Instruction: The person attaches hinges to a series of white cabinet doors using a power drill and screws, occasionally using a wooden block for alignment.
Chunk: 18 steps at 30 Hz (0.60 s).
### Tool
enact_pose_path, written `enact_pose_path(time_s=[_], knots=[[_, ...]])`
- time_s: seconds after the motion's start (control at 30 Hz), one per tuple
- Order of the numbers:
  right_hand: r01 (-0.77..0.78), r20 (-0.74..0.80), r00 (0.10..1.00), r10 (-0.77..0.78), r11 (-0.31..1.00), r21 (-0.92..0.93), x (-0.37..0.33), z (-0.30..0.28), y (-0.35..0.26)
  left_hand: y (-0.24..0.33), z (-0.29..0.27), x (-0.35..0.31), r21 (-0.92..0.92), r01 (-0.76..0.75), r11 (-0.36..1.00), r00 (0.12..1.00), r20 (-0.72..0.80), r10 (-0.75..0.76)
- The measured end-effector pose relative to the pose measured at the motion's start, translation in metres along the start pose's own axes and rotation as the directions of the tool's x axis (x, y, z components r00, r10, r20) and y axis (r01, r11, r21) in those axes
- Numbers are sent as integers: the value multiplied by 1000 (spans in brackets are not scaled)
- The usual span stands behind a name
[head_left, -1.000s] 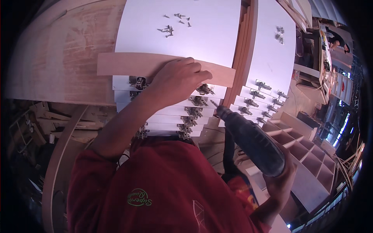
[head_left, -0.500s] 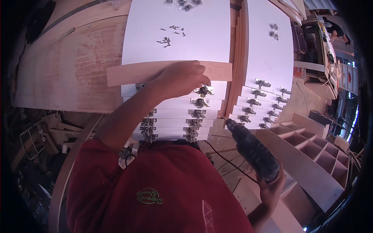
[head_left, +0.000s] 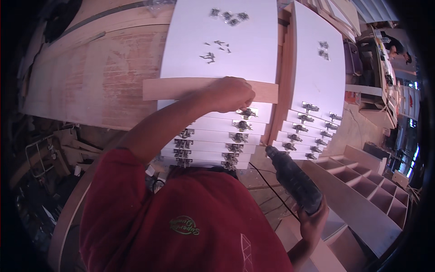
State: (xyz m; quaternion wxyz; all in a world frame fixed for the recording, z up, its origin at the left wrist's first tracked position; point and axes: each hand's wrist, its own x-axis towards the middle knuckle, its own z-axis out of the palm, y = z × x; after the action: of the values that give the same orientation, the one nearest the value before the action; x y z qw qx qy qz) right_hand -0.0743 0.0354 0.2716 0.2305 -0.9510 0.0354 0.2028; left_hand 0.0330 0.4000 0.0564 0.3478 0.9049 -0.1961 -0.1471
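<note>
My left hand [head_left: 233, 94] reaches over a thin wooden strip [head_left: 267, 93] that lies across the white panels. Its fingers are closed and pinched down at a metal cabinet hinge [head_left: 247, 113] on the topmost stepped panel; what they hold, if anything, is hidden. My right hand [head_left: 313, 222] grips a dark power drill [head_left: 297, 183] by its handle, low on the right. The drill's tip points up and left, beside the panel stack and apart from the hinges. More hinges [head_left: 235, 148] sit in rows along the overlapping panel edges [head_left: 210, 132].
Loose screws [head_left: 209, 57] and small bagged hardware [head_left: 230, 18] lie on the white panel. A second stack of white panels [head_left: 312, 77] with hinges stands to the right. A compartmented wooden cabinet [head_left: 353, 181] and the drill's cord [head_left: 274, 192] are lower right. Another person [head_left: 398, 50] is far right.
The whole view has shifted, so the panels sit further right and lower. My left fingers have come down closer onto the hinge. The drill stays in my right hand.
</note>
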Motion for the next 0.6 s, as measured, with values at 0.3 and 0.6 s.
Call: enact_pose_path(time_s=[0.3,0.6], knots=[[235,-136,967,-217,963,135,-21,10,62,-63,-30,-69,-926,-291,-241,873,-154,-462],[73,-125,992,-22,903,423,-52,31,50,-25,-27,-52,297,241,924,947,-281,-156]])
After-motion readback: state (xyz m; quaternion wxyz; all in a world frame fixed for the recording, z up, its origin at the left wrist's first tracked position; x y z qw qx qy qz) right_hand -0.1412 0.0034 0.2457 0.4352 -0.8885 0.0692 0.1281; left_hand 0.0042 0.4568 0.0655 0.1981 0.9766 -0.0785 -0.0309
